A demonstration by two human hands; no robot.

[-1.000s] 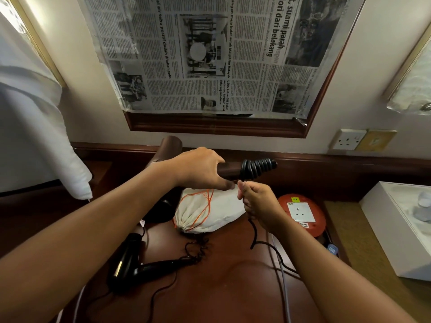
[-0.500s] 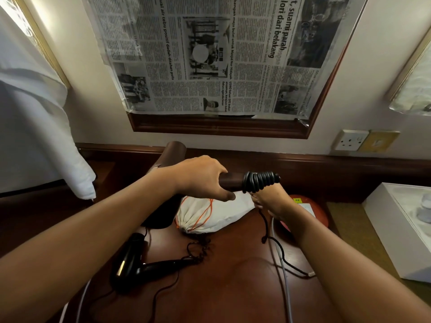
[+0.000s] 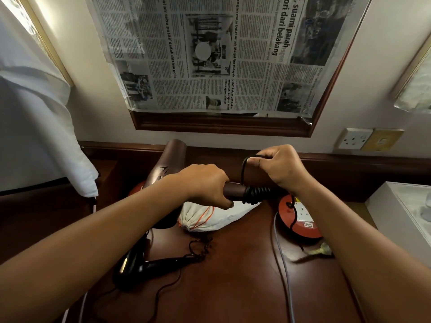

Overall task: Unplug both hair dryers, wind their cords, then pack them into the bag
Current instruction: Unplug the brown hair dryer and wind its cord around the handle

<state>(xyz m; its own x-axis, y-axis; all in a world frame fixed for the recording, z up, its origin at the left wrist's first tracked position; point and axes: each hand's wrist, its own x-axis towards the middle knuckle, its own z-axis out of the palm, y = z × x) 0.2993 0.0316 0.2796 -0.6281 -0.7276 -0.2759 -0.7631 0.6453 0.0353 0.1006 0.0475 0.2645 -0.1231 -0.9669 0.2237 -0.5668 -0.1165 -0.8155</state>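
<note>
Up from under the handle, the right hand (image 3: 283, 169) now loops the black cord (image 3: 243, 170) over the top.

On the dark wooden table (image 3: 233, 287), the brown hair dryer (image 3: 166, 169) is held above the white drawstring bag (image 3: 214, 217), its handle gripped by the left hand (image 3: 205, 185); several cord turns already wrap the handle's end, and the right hand pinches the next loop between thumb and curled fingers. Nearer lies the black hair dryer (image 3: 140, 268), untouched, its coiled cord trailing toward the bag. An orange extension reel (image 3: 300, 217) sits right of the bag.
</note>
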